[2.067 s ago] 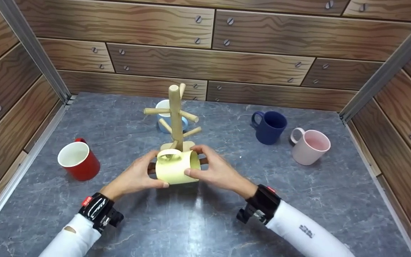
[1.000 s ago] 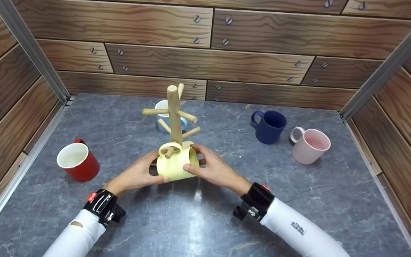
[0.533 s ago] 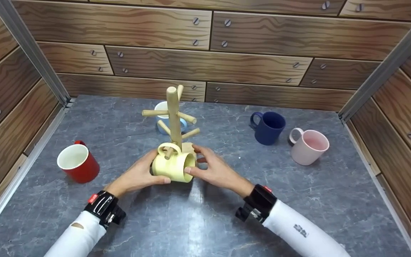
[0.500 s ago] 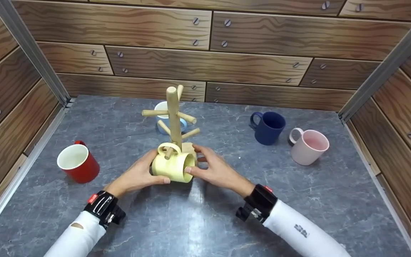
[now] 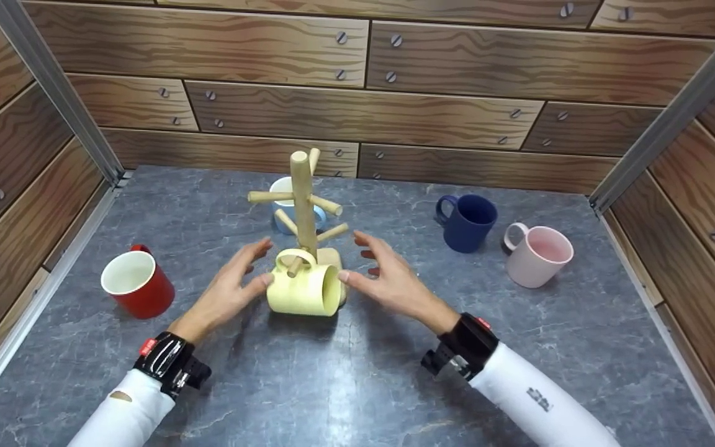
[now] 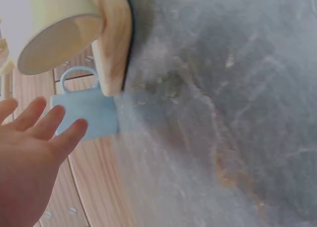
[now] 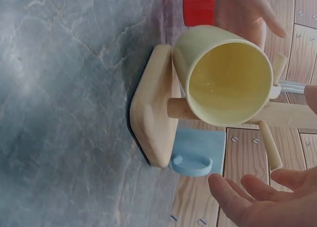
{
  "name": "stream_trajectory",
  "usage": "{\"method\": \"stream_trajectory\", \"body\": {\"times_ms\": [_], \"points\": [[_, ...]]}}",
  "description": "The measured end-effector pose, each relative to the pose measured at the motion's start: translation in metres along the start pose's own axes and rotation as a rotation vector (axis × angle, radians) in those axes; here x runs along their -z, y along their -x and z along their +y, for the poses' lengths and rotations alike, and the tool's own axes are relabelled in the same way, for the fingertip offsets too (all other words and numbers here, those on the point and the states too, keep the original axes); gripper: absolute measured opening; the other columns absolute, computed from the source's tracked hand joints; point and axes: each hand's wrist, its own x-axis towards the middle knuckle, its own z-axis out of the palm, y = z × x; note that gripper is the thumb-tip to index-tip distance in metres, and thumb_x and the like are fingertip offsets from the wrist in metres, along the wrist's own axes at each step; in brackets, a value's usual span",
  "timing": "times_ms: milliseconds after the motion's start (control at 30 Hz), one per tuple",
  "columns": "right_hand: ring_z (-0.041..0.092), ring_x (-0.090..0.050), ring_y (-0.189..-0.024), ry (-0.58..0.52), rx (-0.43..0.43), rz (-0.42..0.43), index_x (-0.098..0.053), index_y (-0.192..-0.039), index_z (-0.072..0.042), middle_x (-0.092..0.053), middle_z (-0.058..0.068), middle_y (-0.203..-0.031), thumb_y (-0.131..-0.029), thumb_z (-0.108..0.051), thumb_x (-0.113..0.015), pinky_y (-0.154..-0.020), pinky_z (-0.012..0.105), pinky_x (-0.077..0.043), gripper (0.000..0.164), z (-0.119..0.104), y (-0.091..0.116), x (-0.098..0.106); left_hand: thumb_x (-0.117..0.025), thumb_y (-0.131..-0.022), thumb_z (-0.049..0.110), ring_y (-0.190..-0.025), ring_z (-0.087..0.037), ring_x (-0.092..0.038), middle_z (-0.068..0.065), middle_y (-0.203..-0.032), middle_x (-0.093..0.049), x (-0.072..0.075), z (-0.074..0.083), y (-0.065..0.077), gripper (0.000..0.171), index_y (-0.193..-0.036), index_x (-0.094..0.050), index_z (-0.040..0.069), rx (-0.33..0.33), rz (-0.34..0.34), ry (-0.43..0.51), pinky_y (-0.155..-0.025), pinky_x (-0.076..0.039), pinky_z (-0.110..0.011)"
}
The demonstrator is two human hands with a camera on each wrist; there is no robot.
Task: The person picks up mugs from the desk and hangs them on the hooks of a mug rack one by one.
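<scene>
A pale yellow mug (image 5: 295, 297) hangs sideways by its handle on a low front peg of the wooden mug tree (image 5: 303, 198), its mouth turned to the right. Beside its closed end is my left hand (image 5: 224, 297), fingers spread, the thumb tip right at the mug's edge. On the mouth side my right hand (image 5: 395, 282) has its fingers parted and its thumb close to the rim. From the right wrist, the mug's interior (image 7: 230, 83) looks bare, with the tree's wooden base (image 7: 153, 108) below it. Neither hand grips anything.
A light blue mug (image 5: 282, 217) stands behind the tree. To the left is a red mug (image 5: 146, 288) with a white inside; to the right stand a dark blue mug (image 5: 466, 230) and a pink mug (image 5: 534, 264). Wood-patterned walls (image 5: 308, 105) enclose the grey tabletop (image 5: 345, 397).
The yellow mug's handle went over the peg while both hands held it. Since half a second ago, both hands have let go and drawn apart; the mug stays hanging.
</scene>
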Motion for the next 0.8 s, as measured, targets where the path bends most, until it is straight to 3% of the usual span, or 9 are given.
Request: {"method": "stream_trajectory", "body": {"times_ms": [133,233,400,533,667,800], "points": [[0.037,-0.051,-0.146,0.041,0.039,0.018,-0.035,-0.164,-0.01,-0.045,0.017,-0.163,-0.102,-0.037,-0.068,-0.117,0.054,-0.051,0.076,-0.003,-0.004,0.004,-0.06,-0.104,0.019,-0.145,-0.039,-0.053,-0.022,-0.155,-0.053,0.005,0.014,-0.005,0.058,-0.156,-0.045,0.0,-0.003,0.173,0.087,-0.121,-0.044,-0.059],[0.037,-0.052,-0.145,0.067,0.088,0.049,-0.037,-0.163,-0.007,-0.046,0.018,-0.162,-0.106,-0.029,-0.062,-0.115,0.052,-0.053,0.066,-0.002,-0.009,0.004,-0.06,-0.105,0.015,-0.138,-0.034,-0.058,-0.02,-0.148,-0.058,0.008,0.028,-0.011,0.049,-0.15,-0.05,0.0,-0.035,0.313,0.139,-0.118,-0.05,-0.045],[0.036,-0.061,-0.135,0.091,0.179,0.126,-0.044,-0.157,0.001,-0.055,0.022,-0.152,-0.106,-0.013,-0.056,-0.108,0.046,-0.059,0.054,0.0,-0.018,0.002,-0.056,-0.107,0.005,-0.113,-0.017,-0.07,-0.022,-0.133,-0.063,0.009,0.053,-0.023,0.038,-0.144,-0.052,-0.005,-0.144,0.509,0.153,-0.095,-0.059,-0.019],[0.031,-0.07,-0.118,0.166,0.237,0.195,-0.052,-0.151,0.004,-0.066,0.02,-0.138,-0.106,-0.006,-0.055,-0.097,0.04,-0.064,0.047,-0.001,-0.025,0.0,-0.056,-0.106,-0.001,-0.099,0.0,-0.068,-0.023,-0.125,-0.062,0.009,0.069,-0.033,0.035,-0.14,-0.053,-0.008,-0.256,0.606,0.151,-0.084,-0.061,-0.017],[0.025,-0.072,-0.099,0.226,0.259,0.246,-0.06,-0.145,0.004,-0.074,0.017,-0.121,-0.106,-0.006,-0.056,-0.084,0.038,-0.064,0.04,-0.002,-0.032,-0.002,-0.061,-0.102,-0.005,-0.095,0.0,-0.069,-0.025,-0.118,-0.063,0.009,0.08,-0.041,0.032,-0.134,-0.06,-0.009,-0.346,0.671,0.158,-0.081,-0.063,-0.019],[0.022,-0.069,-0.091,0.224,0.247,0.249,-0.063,-0.141,0.003,-0.074,0.015,-0.11,-0.107,-0.01,-0.058,-0.081,0.038,-0.064,0.037,-0.002,-0.036,-0.004,-0.069,-0.097,-0.005,-0.095,0.001,-0.069,-0.024,-0.112,-0.068,0.011,0.084,-0.045,0.027,-0.125,-0.07,-0.007,-0.373,0.732,0.11,-0.082,-0.063,-0.018]]}}
